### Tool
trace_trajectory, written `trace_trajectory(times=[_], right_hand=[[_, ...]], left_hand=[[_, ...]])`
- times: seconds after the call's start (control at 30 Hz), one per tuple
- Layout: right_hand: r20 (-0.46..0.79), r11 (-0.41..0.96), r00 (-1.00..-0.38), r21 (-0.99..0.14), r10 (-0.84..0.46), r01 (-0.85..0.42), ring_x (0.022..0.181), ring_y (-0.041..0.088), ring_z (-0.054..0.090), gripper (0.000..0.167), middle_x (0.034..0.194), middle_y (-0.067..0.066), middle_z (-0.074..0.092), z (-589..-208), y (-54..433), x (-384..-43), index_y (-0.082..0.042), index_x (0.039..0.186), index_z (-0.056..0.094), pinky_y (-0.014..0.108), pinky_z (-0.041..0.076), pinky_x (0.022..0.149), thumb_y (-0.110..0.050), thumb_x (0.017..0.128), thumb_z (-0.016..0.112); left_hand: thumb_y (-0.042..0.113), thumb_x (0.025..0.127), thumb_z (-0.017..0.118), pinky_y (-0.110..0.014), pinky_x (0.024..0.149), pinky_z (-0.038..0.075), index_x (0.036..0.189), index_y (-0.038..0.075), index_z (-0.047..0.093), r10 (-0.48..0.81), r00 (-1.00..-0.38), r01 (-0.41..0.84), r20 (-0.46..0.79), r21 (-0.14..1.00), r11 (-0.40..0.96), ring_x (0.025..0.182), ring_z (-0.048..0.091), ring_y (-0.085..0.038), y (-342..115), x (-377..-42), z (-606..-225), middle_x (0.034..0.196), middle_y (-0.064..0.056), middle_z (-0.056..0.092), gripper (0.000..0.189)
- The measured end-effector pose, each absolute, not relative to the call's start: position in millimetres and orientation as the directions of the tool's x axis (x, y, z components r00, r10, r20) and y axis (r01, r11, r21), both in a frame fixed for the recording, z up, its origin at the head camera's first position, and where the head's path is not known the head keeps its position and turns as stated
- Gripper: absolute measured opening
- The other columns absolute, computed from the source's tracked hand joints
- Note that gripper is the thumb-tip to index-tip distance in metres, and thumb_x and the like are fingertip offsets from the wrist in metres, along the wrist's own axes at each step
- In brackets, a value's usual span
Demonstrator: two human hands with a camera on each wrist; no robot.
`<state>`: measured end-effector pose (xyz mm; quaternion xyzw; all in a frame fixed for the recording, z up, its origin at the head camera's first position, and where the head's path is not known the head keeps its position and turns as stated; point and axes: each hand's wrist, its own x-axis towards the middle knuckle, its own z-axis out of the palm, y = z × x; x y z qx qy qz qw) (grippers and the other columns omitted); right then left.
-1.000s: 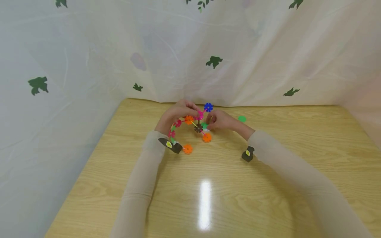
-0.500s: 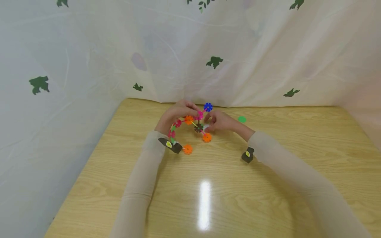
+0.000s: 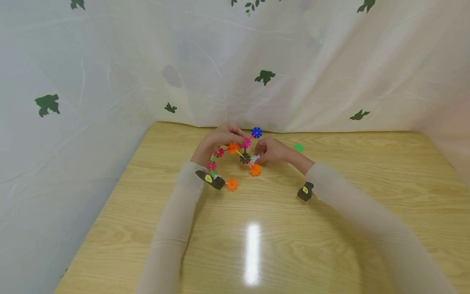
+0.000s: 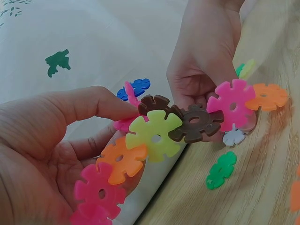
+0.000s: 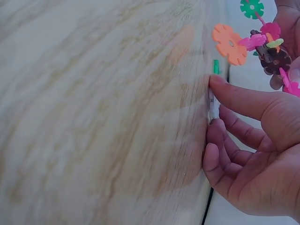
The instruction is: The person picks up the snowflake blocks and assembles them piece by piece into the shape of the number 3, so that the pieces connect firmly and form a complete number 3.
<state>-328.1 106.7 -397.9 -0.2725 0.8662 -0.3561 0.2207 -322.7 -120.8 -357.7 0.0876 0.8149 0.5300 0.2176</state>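
Observation:
My left hand [image 3: 225,134] holds a chain of notched flower-shaped plastic discs, its thumb and fingers around the pink and brown links. In the left wrist view the chain shows a yellow disc [image 4: 154,136], a brown disc [image 4: 194,124], a pink disc [image 4: 232,105] and an orange disc [image 4: 121,160]. A blue disc [image 3: 256,132] sticks out at its far end. Low at the table, my right hand [image 3: 273,150] pinches a white disc [image 3: 256,158] beside the chain. Its thumb hides part of this disc in the right wrist view. A green disc [image 4: 221,170] appears near the white one.
Another green disc [image 3: 299,148] lies on the wooden table [image 3: 312,245], to the right of my right hand. An orange disc [image 3: 231,184] is near my left wrist camera. A pale curtain [image 3: 213,61] with dark green bird shapes hangs behind the table.
My right fingers have shifted slightly beside the chain. The green piece by their tips has gone from the head view, and more of the white disc shows there. My left hand stays in place.

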Motion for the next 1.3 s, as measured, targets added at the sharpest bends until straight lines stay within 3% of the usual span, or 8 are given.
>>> trace_trajectory(times=[0.23,0.43,0.8,1.03,1.3], right_hand=[[-0.173,0.582,-0.770,-0.759,-0.613,-0.293,0.075,0.014,0.055,0.025,0.082,0.007,0.064,-399,108,-329,0.003,0.095,0.065,0.022,0.048,0.068,0.000,0.078,0.083],[-0.150,0.548,-0.784,-0.792,-0.602,-0.270,0.076,0.013,0.057,0.015,0.083,0.008,0.068,-400,110,-325,0.003,0.092,0.065,0.023,0.049,0.069,0.000,0.084,0.077],[-0.110,0.463,-0.877,-0.876,-0.468,-0.137,0.072,0.017,0.062,0.023,0.086,0.002,0.071,-397,122,-320,0.003,0.111,0.069,0.028,0.057,0.062,-0.010,0.093,0.074],[-0.076,0.352,-0.923,-0.933,-0.377,-0.067,0.077,0.017,0.067,0.029,0.085,-0.005,0.070,-385,132,-319,0.010,0.119,0.066,0.031,0.063,0.076,-0.009,0.097,0.069],[-0.002,0.191,-0.952,-0.980,-0.306,-0.059,0.073,0.010,0.069,0.029,0.081,-0.011,0.071,-382,136,-318,0.015,0.118,0.063,0.029,0.064,0.076,-0.003,0.096,0.069]], left_hand=[[0.012,0.089,0.073,-0.023,0.072,0.045,0.108,0.002,0.075,0.378,-0.891,-0.077,-0.251,0.905,0.419,0.083,0.056,-0.013,-121,-323,-358,0.085,0.006,0.071,0.022],[0.014,0.089,0.073,-0.025,0.075,0.046,0.109,0.003,0.075,0.372,-0.890,-0.087,-0.263,0.900,0.428,0.086,0.058,-0.013,-121,-322,-358,0.086,0.006,0.071,0.023],[0.014,0.091,0.071,-0.023,0.068,0.043,0.109,0.003,0.075,0.361,-0.898,-0.077,-0.253,0.896,0.436,0.082,0.052,-0.013,-122,-322,-358,0.088,0.006,0.068,0.021],[0.014,0.092,0.070,-0.023,0.068,0.041,0.110,0.003,0.074,0.371,-0.897,-0.067,-0.242,0.902,0.426,0.083,0.049,-0.013,-121,-323,-359,0.093,0.005,0.065,0.022],[0.014,0.093,0.071,-0.022,0.065,0.040,0.110,0.003,0.074,0.356,-0.901,-0.087,-0.248,0.907,0.412,0.080,0.049,-0.012,-120,-324,-361,0.091,0.006,0.065,0.021]])
